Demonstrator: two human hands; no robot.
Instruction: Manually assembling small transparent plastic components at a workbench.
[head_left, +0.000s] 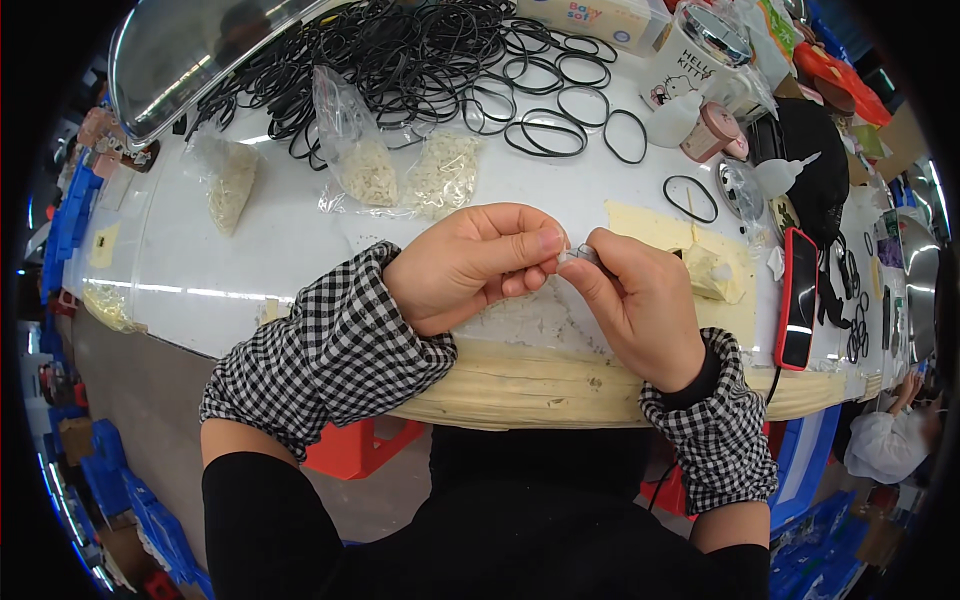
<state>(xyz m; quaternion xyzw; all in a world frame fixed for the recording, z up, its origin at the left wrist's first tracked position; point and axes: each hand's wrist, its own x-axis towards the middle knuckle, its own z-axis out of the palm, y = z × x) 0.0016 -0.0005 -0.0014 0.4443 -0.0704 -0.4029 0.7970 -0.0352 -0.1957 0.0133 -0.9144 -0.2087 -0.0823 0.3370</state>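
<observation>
My left hand (480, 262) and my right hand (640, 300) meet above the near edge of the white table. A small, partly clear, greyish piece (582, 252) sits in the pinch of my right thumb and fingers. My left thumb and forefinger are pinched together right beside it; whatever they hold is too small to name. Beyond my left hand lie clear plastic bags (368, 178) of small whitish pieces. A pale yellow sheet (640, 218), with a yellowish block (708, 278) on it, is just past my right hand.
Many black rings (400, 60) are heaped at the far left, with several loose ones (625, 137) beside them. A phone in a red case (797, 300) stands at the right, its cable running down. White squeeze bottles (674, 120) and a cup (690, 60) stand at the far right.
</observation>
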